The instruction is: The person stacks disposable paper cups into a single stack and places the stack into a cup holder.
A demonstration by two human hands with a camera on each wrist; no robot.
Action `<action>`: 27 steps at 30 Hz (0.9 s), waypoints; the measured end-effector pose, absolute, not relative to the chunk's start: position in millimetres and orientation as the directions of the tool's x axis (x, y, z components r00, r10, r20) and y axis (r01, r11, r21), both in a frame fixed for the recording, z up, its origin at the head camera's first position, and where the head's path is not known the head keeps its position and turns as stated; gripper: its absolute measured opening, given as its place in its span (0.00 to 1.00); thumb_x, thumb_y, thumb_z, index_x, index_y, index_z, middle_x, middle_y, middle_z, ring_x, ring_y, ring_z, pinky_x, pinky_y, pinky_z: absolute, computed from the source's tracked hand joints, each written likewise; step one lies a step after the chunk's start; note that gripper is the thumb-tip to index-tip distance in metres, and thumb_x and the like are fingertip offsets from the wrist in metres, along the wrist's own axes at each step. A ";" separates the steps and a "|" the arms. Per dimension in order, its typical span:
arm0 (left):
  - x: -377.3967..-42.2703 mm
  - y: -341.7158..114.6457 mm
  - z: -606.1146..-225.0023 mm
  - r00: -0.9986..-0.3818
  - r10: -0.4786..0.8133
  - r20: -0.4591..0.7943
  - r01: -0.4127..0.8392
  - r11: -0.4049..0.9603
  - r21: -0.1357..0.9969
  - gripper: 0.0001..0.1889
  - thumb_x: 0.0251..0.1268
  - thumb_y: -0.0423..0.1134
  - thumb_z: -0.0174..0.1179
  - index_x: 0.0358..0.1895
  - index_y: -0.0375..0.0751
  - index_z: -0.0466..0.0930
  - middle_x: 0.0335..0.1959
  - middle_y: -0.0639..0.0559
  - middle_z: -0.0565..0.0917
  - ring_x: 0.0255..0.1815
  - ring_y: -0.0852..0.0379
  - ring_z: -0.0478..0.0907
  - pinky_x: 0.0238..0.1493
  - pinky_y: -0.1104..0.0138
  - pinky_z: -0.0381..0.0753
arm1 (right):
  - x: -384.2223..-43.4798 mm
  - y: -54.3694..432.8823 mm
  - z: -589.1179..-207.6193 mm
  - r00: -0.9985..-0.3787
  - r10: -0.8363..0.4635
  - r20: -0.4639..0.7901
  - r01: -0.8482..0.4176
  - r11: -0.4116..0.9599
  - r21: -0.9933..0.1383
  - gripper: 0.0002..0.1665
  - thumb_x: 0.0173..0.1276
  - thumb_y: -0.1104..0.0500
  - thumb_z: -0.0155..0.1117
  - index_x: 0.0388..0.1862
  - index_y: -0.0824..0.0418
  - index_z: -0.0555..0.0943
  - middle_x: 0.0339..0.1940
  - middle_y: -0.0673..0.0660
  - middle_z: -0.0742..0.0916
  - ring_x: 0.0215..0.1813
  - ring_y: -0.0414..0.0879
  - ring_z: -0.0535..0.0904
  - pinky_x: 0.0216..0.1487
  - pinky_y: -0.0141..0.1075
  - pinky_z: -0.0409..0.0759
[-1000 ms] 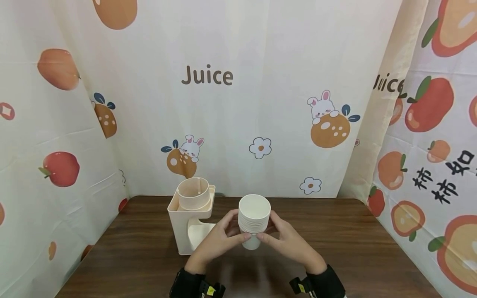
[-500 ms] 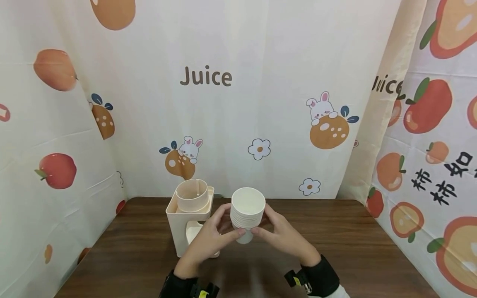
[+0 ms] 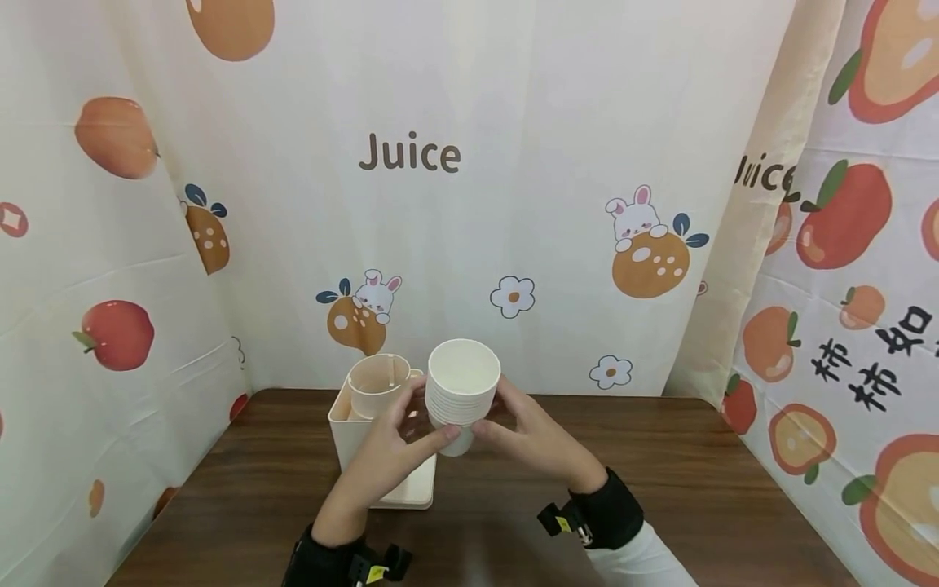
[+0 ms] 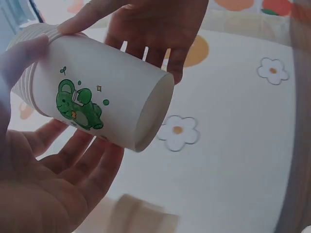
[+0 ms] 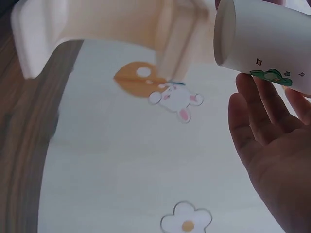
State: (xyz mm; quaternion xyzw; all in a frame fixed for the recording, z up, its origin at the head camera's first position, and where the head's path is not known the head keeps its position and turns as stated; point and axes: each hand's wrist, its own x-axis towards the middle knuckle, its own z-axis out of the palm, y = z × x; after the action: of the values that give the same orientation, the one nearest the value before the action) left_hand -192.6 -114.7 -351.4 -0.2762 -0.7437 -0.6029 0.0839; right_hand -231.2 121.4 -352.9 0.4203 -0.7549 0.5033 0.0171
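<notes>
A stack of white paper cups point(image 3: 462, 383) is held upright in the air, mouths up, between both hands. My left hand point(image 3: 399, 444) grips its left side and my right hand point(image 3: 531, 432) its right, thumbs in front, fingers round the sides. In the left wrist view, the lowest paper cup point(image 4: 97, 87) carries a green cartoon animal print, and rims crowd at the far end. Part of the same print shows on the cup point(image 5: 272, 53) in the right wrist view. Behind my left hand stands the cream cup dispenser point(image 3: 352, 432), with a round tube on top, partly hidden.
The dark wooden table point(image 3: 660, 489) runs back to a white curtain point(image 3: 557, 204) printed with fruit, rabbits and flowers. The dispenser's base plate point(image 3: 414, 489) juts out below my left hand. Side curtains point(image 3: 844, 342) border the table.
Both hands have lifted the cup stack and carried it left, nearer to the dispenser. The left hand now covers more of the dispenser. Both grips look the same.
</notes>
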 end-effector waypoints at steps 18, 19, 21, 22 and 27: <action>-201.7 -155.4 -309.4 -0.757 0.190 0.625 0.653 0.263 0.711 0.37 0.61 0.34 0.72 0.72 0.49 0.64 0.66 0.53 0.71 0.64 0.51 0.71 0.64 0.47 0.70 | -258.6 68.9 -312.7 -0.580 -0.628 0.519 -0.680 0.022 -0.733 0.39 0.77 0.43 0.57 0.80 0.45 0.55 0.70 0.47 0.72 0.66 0.47 0.69 0.61 0.54 0.71; -202.5 -157.9 -307.9 -0.757 0.187 0.626 0.652 0.268 0.709 0.38 0.61 0.34 0.72 0.72 0.49 0.64 0.66 0.53 0.71 0.64 0.51 0.71 0.64 0.48 0.70 | -260.2 66.0 -311.9 -0.575 -0.627 0.526 -0.682 0.012 -0.731 0.39 0.77 0.44 0.57 0.81 0.45 0.55 0.70 0.47 0.72 0.66 0.47 0.69 0.61 0.55 0.71; -204.5 -163.3 -305.2 -0.755 0.181 0.631 0.654 0.277 0.704 0.38 0.60 0.34 0.73 0.73 0.50 0.64 0.67 0.53 0.71 0.64 0.51 0.70 0.65 0.48 0.70 | -263.9 60.2 -311.4 -0.570 -0.624 0.534 -0.686 0.004 -0.727 0.38 0.78 0.44 0.56 0.80 0.44 0.55 0.70 0.47 0.72 0.66 0.47 0.69 0.61 0.54 0.71; -205.8 -166.1 -304.0 -0.753 0.178 0.634 0.656 0.280 0.701 0.39 0.60 0.34 0.73 0.73 0.50 0.64 0.67 0.53 0.71 0.64 0.51 0.70 0.65 0.48 0.70 | -265.5 57.5 -310.8 -0.572 -0.621 0.535 -0.687 0.007 -0.726 0.37 0.78 0.44 0.56 0.80 0.43 0.55 0.70 0.46 0.72 0.66 0.47 0.69 0.62 0.54 0.71; -211.6 -179.2 -302.9 -0.772 0.161 0.614 0.632 0.294 0.717 0.39 0.61 0.34 0.72 0.74 0.50 0.62 0.66 0.51 0.70 0.65 0.50 0.69 0.67 0.48 0.67 | -273.5 43.8 -309.8 -0.581 -0.624 0.523 -0.690 0.037 -0.723 0.36 0.78 0.45 0.56 0.80 0.45 0.57 0.69 0.47 0.73 0.66 0.46 0.70 0.62 0.50 0.72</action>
State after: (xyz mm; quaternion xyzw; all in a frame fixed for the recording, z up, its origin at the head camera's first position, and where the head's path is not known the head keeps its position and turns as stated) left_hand -211.6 -179.2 -302.9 -0.2562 -0.7739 -0.5359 0.2195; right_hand -273.5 43.8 -309.8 0.4565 -0.7195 0.5223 0.0318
